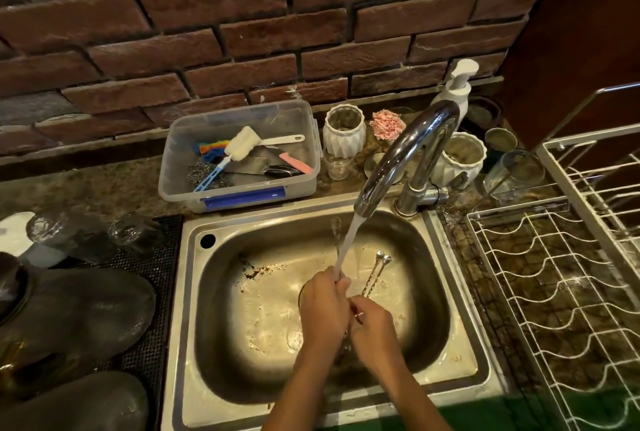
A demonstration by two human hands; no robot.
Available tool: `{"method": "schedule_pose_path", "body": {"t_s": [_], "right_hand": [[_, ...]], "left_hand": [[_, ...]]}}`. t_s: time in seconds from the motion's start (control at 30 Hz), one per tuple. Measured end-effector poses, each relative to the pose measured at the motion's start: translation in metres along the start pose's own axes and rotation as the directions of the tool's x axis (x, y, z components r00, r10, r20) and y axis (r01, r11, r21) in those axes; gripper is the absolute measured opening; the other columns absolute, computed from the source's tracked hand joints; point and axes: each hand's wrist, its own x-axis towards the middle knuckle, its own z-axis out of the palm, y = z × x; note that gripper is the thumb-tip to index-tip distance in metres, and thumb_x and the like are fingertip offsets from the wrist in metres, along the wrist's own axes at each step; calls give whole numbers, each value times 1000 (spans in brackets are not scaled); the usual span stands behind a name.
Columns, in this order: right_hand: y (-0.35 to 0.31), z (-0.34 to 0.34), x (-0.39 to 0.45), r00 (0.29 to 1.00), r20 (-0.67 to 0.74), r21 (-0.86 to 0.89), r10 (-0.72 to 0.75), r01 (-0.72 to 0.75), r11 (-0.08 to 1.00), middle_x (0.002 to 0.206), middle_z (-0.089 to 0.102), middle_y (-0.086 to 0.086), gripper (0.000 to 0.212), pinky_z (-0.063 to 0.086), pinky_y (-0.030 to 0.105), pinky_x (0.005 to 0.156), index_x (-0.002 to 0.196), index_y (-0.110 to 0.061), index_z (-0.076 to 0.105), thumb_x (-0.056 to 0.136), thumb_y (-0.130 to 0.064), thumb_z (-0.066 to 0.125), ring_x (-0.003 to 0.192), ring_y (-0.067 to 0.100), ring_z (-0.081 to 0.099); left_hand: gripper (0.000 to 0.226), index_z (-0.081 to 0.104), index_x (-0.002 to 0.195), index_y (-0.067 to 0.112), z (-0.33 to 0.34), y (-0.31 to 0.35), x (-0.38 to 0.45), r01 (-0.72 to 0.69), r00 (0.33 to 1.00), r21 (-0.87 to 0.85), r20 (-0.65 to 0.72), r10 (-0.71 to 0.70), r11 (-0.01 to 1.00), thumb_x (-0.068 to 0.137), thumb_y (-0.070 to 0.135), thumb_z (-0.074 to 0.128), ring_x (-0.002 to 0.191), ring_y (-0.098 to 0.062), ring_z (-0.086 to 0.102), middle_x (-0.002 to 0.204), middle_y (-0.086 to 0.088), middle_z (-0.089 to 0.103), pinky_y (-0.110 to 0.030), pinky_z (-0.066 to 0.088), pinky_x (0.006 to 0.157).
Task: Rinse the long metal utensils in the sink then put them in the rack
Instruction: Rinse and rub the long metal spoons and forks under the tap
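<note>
Water runs from the chrome faucet (408, 153) into the steel sink (221, 292). My left hand (322, 309) is closed around a long metal spoon (336, 233) whose bowl points up and away, right beside the stream. My right hand (374, 330) is closed on two thin metal stirrers (377, 268) whose small rounded tips stick up to the right of the water. Both hands touch each other over the middle of the basin. The white wire rack (554, 292) stands on the counter to the right of the sink.
A clear plastic tub (239, 153) with brushes and scourers sits behind the sink. White ribbed jars (344, 131), a soap pump (455, 88) and glasses crowd the back right. Dark glass dishes (79, 309) and upturned glasses rest on a black mat on the left.
</note>
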Motion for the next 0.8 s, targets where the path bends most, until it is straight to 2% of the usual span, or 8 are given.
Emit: {"method": "schedule_pose_path", "body": {"t_s": [0.1, 0.17, 0.23, 0.3, 0.4, 0.53, 0.7, 0.8], "right_hand": [[7, 8, 5, 999, -12, 53, 46, -46, 998, 74, 62, -9, 25, 41, 10, 59, 79, -24, 59, 98, -8, 53, 66, 3, 53], [11, 10, 9, 998, -35, -40, 47, -48, 998, 70, 55, -10, 23, 37, 10, 59, 79, -22, 57, 96, -9, 51, 62, 1, 48], [22, 13, 16, 991, -77, -108, 113, -121, 987, 62, 50, -3, 29, 39, 18, 50, 68, -20, 54, 94, -9, 50, 52, 7, 44], [38, 17, 28, 966, -96, -77, 238, -246, 966, 67, 60, 1, 29, 48, 26, 50, 68, -17, 57, 95, -7, 55, 55, 11, 55], [49, 16, 43, 905, -179, -60, 385, -401, 914, 83, 71, 4, 12, 62, 32, 71, 83, -13, 68, 93, -7, 65, 76, 17, 69], [67, 19, 67, 844, -185, 19, 504, -509, 860, 95, 74, 19, 3, 62, 38, 79, 89, 0, 69, 89, 0, 66, 85, 29, 71], [78, 28, 84, 793, -190, -8, 579, -591, 807, 101, 74, 18, 17, 55, 27, 70, 100, 1, 71, 82, 2, 71, 93, 32, 71], [86, 34, 93, 792, -212, -56, 572, -594, 802, 99, 74, 16, 15, 59, 32, 74, 98, -3, 69, 83, 0, 70, 91, 32, 71]], "left_hand": [[19, 72, 97, 9, 6, -9, 4, -15, 999, 42, 34, 13, 999, 100, 22, 60, 91, -22, 67, 93, -5, 72, -33, 55, 80], [17, 73, 91, 9, 10, -17, 5, -28, 997, 32, 67, 25, 999, 99, 18, 61, 87, -18, 66, 86, -2, 71, -25, 54, 78], [16, 70, 84, 13, 14, -26, 6, -1, 997, 1, 80, 1, 1000, 98, 12, 61, 76, -9, 63, 76, 8, 65, -7, 45, 66], [20, 66, 82, 15, 18, -38, 7, 39, 994, 21, 106, -41, 999, 100, 11, 58, 70, -4, 59, 75, 11, 62, -3, 41, 59], [19, 69, 96, 13, 23, -58, 7, 104, 983, 63, 142, -112, 993, 104, 17, 52, 68, -3, 59, 92, -1, 72, -10, 41, 51], [21, 71, 112, 13, 23, -79, 3, 146, 979, 118, 128, -161, 982, 104, 16, 52, 69, 3, 53, 98, 1, 70, -10, 35, 54], [22, 71, 113, 10, 24, -91, 6, 220, 958, 132, 156, -240, 966, 104, 14, 51, 85, -19, 62, 110, -10, 73, -27, 46, 72], [23, 70, 117, 9, 25, -95, 8, 222, 957, 139, 158, -243, 965, 104, 13, 52, 90, -17, 59, 114, -11, 72, -26, 45, 78]]}}
